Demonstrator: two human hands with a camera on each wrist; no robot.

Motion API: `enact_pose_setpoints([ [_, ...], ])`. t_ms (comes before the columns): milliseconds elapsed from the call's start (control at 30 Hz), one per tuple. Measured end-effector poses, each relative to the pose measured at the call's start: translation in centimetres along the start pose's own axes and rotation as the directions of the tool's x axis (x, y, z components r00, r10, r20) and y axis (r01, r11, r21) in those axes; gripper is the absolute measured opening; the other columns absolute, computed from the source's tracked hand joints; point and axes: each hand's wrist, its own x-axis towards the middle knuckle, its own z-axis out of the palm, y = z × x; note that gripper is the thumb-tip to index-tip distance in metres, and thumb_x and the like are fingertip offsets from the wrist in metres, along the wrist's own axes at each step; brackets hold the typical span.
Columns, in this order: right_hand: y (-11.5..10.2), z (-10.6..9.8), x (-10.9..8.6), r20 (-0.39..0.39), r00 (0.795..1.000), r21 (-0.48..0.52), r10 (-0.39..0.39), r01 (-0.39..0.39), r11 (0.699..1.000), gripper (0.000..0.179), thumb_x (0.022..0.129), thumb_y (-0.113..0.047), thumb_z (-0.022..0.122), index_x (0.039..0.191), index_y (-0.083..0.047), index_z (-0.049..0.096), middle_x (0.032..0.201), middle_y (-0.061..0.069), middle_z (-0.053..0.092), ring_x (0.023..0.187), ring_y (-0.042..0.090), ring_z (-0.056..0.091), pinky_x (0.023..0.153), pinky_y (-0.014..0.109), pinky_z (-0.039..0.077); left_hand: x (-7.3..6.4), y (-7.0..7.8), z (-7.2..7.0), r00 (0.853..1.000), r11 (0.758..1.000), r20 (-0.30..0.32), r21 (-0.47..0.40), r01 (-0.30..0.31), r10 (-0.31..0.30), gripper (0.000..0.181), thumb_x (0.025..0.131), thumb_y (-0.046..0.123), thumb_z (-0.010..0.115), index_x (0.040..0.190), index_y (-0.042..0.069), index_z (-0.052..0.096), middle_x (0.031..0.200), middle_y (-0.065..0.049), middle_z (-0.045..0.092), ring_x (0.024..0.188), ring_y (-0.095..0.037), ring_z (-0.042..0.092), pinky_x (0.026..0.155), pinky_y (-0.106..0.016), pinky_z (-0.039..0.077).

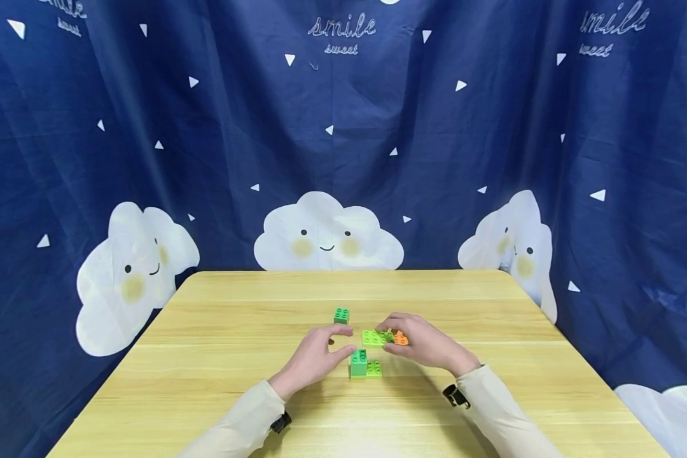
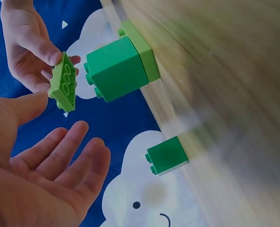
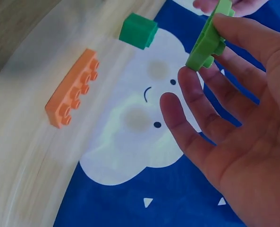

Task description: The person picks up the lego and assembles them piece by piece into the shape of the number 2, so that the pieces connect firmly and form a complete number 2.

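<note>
My right hand pinches a flat lime-green toy brick between thumb and fingers, lifted off the table. In the right wrist view the studs of this lime brick face my fingers. My left hand holds nothing; its thumb and fingers are spread and slightly bent, just left of the held brick. Below them, a green block sits on one end of another lime brick, whose other studs show. The left wrist view shows this green block near my left hand, apart from it.
Farther back on the wooden table stands a separate green brick. A long orange brick lies on the table, partly hidden by my right hand in the head view. A blue curtain hangs behind the table.
</note>
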Motion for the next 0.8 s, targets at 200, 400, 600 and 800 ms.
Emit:
enact_pose_setpoints([
  [200, -0.7, 0.1, 0.1, -0.003, 1.000, -0.001, -0.019, 0.019, 1.000, 0.032, 0.092, -0.026, 0.069, 0.123, -0.017, 0.065, 0.117, -0.006, 0.065, 0.104, 0.009, 0.061, 0.092, 0.033, 0.053, 0.0, 0.3, -0.2, 1.000, 1.000, 0.000, -0.020, 0.005, -0.005, 0.044, 0.092, 0.040, 0.067, 0.128, 0.017, 0.062, 0.128, 0.000, 0.065, 0.120, -0.024, 0.058, 0.096, -0.046, 0.049],
  [400, -1.2, 0.4, 0.2, 0.007, 0.999, 0.001, -0.044, 0.044, 0.999, 0.033, 0.093, -0.027, 0.068, 0.124, -0.017, 0.065, 0.117, -0.005, 0.065, 0.101, 0.009, 0.061, 0.089, 0.033, 0.054, -0.1, 0.5, -0.2, 1.000, 1.000, -0.006, -0.015, -0.004, 0.004, 0.041, 0.090, 0.038, 0.069, 0.124, 0.016, 0.066, 0.127, 0.003, 0.065, 0.120, -0.019, 0.058, 0.096, -0.043, 0.050],
  [600, -1.2, 1.0, 0.3, 0.009, 0.998, 0.019, -0.069, 0.069, 0.997, 0.032, 0.093, -0.025, 0.068, 0.123, -0.015, 0.065, 0.114, -0.006, 0.064, 0.097, 0.009, 0.060, 0.085, 0.036, 0.055, -0.2, 0.4, -0.2, 1.000, 1.000, -0.006, -0.002, -0.013, 0.013, 0.039, 0.090, 0.033, 0.070, 0.122, 0.011, 0.067, 0.125, -0.001, 0.067, 0.119, -0.021, 0.059, 0.094, -0.045, 0.051],
  [800, -1.3, 1.4, 0.5, 0.029, 0.998, 0.024, -0.064, 0.064, 0.998, 0.032, 0.094, -0.028, 0.066, 0.124, -0.016, 0.065, 0.114, -0.007, 0.064, 0.099, 0.008, 0.060, 0.087, 0.035, 0.055, -0.3, 0.1, -0.2, 1.000, 0.999, 0.000, 0.027, -0.021, 0.021, 0.035, 0.091, 0.032, 0.069, 0.120, 0.011, 0.069, 0.122, -0.001, 0.068, 0.117, -0.021, 0.060, 0.091, -0.043, 0.052],
])
